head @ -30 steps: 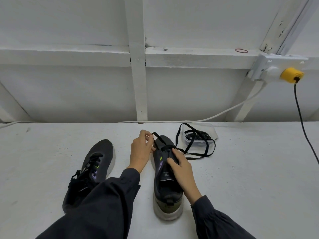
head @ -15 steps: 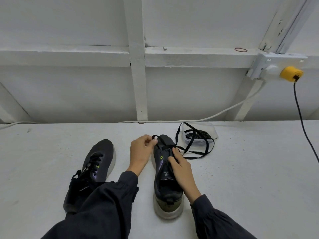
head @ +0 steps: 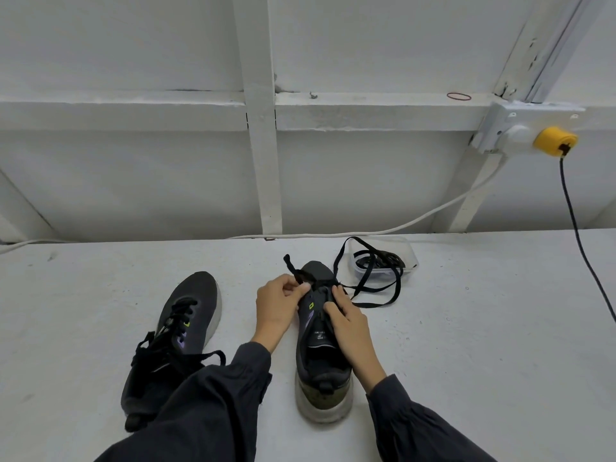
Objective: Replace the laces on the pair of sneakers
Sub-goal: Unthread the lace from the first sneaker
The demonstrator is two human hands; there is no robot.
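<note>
Left hand point(head: 280, 305) pinches the black lace point(head: 290, 265) at the sneaker point(head: 320, 273) toe while right hand point(head: 350, 328) grips its upper.

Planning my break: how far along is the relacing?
Done, apparently: the left-side sneaker is laced, ends untied. In hand: the left hand pinches a black lace at the toe eyelets of the other sneaker while the right hand grips its upper. Left: nearly all that shoe's eyelets, with lace trailing to the clear container, plus tying.

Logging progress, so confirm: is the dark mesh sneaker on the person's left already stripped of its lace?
No, the dark left sneaker has a black lace criss-crossed through its eyelets, with the ends lying loose.
</note>
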